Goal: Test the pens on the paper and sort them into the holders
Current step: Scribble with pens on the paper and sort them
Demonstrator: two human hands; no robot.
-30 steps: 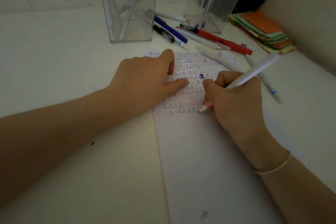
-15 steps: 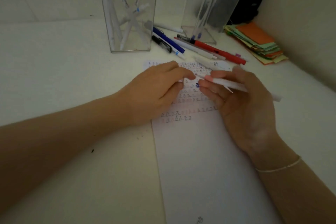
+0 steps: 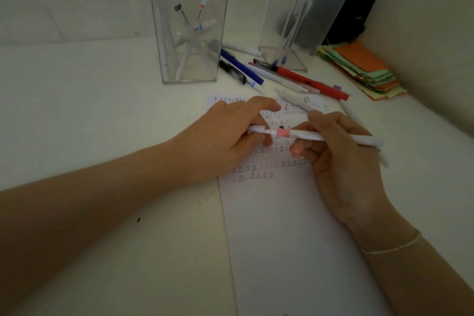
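White pen point(image 3: 307, 134), two hands, two holders

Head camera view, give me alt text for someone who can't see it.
Two hands hold a white pen level above a sheet of paper covered in test marks: the left hand grips a white cap at its tip, the right hand grips the barrel. Behind, loose pens lie between two clear holders.

Loose pens point(image 3: 282, 77) lie at 12 o'clock, between two clear acrylic holders point(image 3: 189, 33). Bare white tabletop point(image 3: 89, 115) at 9 o'clock.
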